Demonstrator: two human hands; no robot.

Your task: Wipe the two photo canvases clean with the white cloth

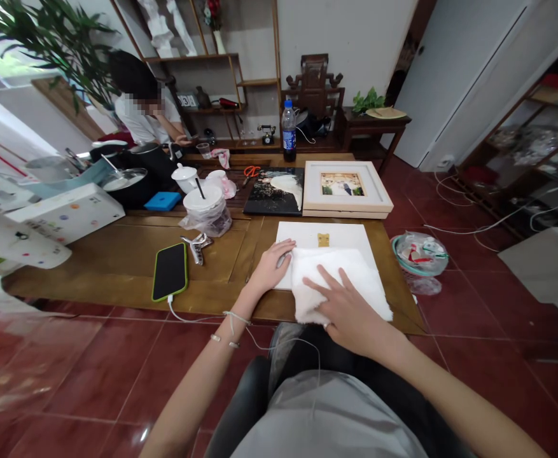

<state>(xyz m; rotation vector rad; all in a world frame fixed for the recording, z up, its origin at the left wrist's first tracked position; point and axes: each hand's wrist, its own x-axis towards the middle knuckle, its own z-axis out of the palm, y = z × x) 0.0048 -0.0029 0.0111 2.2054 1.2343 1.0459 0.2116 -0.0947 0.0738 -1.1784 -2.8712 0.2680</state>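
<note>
Left arm (207,372) extended, right fingers (327,277) spread

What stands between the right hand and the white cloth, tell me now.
Nothing visible: the right hand lies spread directly on the white cloth. The left hand is at the cloth's left edge, over the white board, off to the side rather than between them.
</note>
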